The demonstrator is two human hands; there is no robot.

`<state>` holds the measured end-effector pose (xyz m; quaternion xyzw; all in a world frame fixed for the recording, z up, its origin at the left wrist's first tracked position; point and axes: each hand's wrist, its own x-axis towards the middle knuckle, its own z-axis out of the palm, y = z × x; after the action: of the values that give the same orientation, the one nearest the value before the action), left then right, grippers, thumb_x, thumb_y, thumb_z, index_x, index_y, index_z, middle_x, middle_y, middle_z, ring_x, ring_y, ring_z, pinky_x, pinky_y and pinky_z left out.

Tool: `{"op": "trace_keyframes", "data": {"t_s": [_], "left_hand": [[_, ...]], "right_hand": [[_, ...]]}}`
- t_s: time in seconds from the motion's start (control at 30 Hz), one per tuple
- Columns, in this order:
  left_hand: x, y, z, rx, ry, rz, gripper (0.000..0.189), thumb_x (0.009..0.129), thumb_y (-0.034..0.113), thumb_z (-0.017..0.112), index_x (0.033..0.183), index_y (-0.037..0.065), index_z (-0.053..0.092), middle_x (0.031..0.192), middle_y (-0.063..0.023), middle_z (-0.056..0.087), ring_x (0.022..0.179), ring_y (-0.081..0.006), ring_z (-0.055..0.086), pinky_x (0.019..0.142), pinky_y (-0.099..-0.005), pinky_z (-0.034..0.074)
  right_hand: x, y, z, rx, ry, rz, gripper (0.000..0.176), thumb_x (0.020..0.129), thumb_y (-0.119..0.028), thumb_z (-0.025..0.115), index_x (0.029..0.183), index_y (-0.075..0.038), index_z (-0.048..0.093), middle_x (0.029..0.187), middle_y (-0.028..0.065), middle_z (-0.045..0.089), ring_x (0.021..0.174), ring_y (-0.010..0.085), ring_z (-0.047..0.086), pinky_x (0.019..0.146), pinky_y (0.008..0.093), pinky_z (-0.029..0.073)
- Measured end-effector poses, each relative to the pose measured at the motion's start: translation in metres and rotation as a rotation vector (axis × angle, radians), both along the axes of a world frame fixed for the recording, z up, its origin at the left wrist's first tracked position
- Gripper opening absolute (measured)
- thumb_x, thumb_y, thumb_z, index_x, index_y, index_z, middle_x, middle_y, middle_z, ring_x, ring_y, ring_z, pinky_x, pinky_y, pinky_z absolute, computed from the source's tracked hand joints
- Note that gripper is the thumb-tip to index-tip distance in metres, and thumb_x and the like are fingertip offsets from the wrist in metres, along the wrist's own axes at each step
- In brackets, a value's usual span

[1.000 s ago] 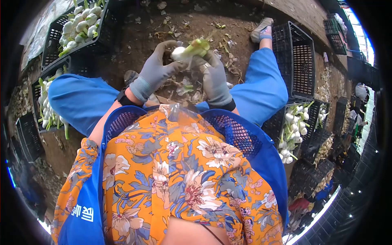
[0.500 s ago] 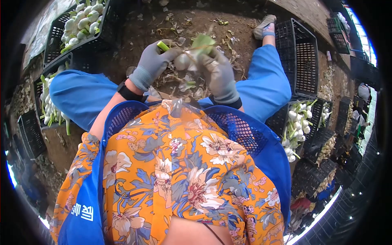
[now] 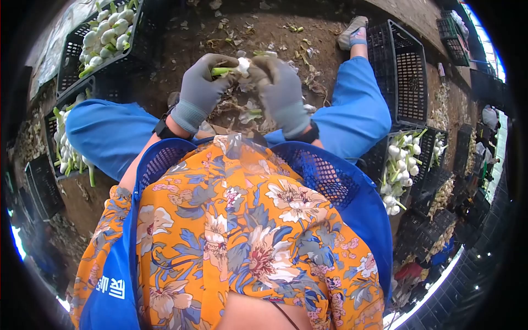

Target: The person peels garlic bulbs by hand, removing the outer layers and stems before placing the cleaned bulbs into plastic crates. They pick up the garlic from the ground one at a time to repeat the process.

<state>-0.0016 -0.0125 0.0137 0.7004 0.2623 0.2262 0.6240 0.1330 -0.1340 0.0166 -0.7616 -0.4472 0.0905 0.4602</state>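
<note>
My left hand (image 3: pixel 206 88), in a grey glove, is closed around a garlic bulb (image 3: pixel 242 67) whose green cut stem shows between thumb and fingers. My right hand (image 3: pixel 276 91), also gloved in grey, has its fingers bent together against the right side of the bulb. A pale green leafy bit (image 3: pixel 265 54) shows at its fingertips. Whether the right fingers pinch a piece of skin cannot be made out. Loose garlic skins (image 3: pixel 251 113) lie on the ground beneath both hands.
Crates of garlic stand at the upper left (image 3: pixel 135 52), the left by the knee (image 3: pixel 50 129) and the right (image 3: pixel 421 176). A black crate (image 3: pixel 410 77) sits beside the outstretched foot (image 3: pixel 352 34). Stacked crates and garlic fill the far right.
The bulb has shifted slightly left and up, closer to my left hand. My right hand has moved a little left, and the large green leaf it had is no longer visible there.
</note>
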Motion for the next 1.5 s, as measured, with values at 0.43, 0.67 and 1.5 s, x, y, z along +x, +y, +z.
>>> {"op": "trace_keyframes", "data": {"t_s": [0.43,0.67,1.5], "left_hand": [[-0.004,0.0,0.004,0.295,-0.058,0.018,0.031,0.073,-0.013,0.067,0.101,0.0,0.067,0.103,-0.01,0.064,0.095,-0.0196,0.063,0.083,-0.0281,0.05],[-0.003,-0.005,0.009,0.384,-0.123,-0.033,0.031,0.074,-0.014,0.063,0.101,0.001,0.067,0.101,-0.0082,0.065,0.096,-0.0194,0.063,0.085,-0.0293,0.052],[-0.006,0.022,-0.019,-1.462,-0.394,-0.223,0.034,0.095,-0.001,0.05,0.128,-0.005,0.05,0.119,-0.0161,0.06,0.102,-0.0211,0.062,0.088,-0.0287,0.056]], "right_hand": [[-0.001,0.001,0.007,-0.03,0.09,0.057,0.013,0.085,-0.014,0.062,0.092,-0.003,0.064,0.084,0.0161,0.065,0.082,0.033,0.064,0.071,0.0384,0.05],[0.014,0.009,-0.004,-0.291,-0.413,-0.081,0.004,0.08,-0.009,0.061,0.084,-0.007,0.06,0.078,0.0132,0.061,0.08,0.0326,0.063,0.071,0.0411,0.05],[0.05,-0.045,-0.022,-0.199,-0.26,0.008,0.025,0.095,-0.009,0.053,0.117,-0.001,0.06,0.101,0.0077,0.063,0.094,0.0223,0.061,0.079,0.0358,0.052]]}}
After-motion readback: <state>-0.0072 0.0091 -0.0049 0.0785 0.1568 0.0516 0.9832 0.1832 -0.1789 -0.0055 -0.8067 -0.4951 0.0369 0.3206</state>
